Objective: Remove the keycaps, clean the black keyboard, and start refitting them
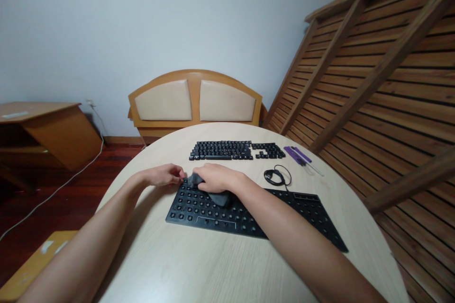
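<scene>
A black keyboard base (192, 208) with its keycaps off lies tilted across the table in front of me. My right hand (216, 177) is closed on a dark grey cloth (219, 198), pressing it onto the base near its upper left corner. Part of the cloth hangs below the palm over the switches. My left hand (167, 175) touches the base's upper left corner, its fingers curled together there; whether they pinch anything besides the edge is hard to see. My right forearm hides the middle of the base.
Loose black keycaps (223, 150) sit in keyboard order farther back on the round table (213, 265). A coiled cable (275, 177) lies behind the base. Purple tools (297, 155) rest at the right. A slatted wooden frame (384, 80) leans close on the right.
</scene>
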`<state>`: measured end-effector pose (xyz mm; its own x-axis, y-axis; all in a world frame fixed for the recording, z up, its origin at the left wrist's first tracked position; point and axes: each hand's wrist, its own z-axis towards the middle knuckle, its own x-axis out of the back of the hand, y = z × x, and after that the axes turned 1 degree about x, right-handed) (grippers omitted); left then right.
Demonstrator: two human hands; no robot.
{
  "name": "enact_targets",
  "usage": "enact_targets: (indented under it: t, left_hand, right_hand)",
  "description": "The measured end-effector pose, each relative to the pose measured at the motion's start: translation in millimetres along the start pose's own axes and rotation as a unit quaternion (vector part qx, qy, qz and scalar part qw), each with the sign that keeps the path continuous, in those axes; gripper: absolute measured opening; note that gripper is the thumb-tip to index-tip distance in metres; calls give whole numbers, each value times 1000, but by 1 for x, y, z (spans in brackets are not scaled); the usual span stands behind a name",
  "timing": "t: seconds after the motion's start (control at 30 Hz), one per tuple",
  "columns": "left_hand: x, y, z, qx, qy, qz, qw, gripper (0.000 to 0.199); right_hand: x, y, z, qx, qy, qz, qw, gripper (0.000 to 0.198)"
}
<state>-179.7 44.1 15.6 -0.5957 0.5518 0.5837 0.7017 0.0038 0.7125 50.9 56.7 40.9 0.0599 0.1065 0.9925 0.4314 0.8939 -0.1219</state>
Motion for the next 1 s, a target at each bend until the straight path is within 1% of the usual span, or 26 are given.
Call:
enact_targets:
  t: [0.2,0.37,0.47,0.57,0.7,0.77,0.87,1.0]
  left_hand:
    - [1,-4,2,-2,-4,6,1000,29]
    - [0,-5,3,1,-1,7,1000,30]
    - [0,-5,2,5,-1,7,1000,30]
    - [0,-5,2,4,-3,4,1000,30]
    - [0,-4,1,-1,-3,3,1000,30]
    - [0,-4,1,-2,-2,3,1000,29]
    - [0,-4,1,-2,-4,2,1000,29]
    - [1,-5,1,-3,-5,4,1000,28]
  right_hand:
    - [13,9,-32,-13,-31,-19,999,27]
    - [25,17,-59,-54,-65,-19,996,27]
    - [34,19,-69,-82,-87,-26,992,26]
    - [38,16,-69,-86,-71,-20,994,24]
    - [28,8,-55,-24,0,23,999,24]
    - [20,5,-46,1,15,35,999,27]
    - [12,2,-38,-7,4,40,999,28]
    - [14,5,-44,-33,-20,41,998,26]
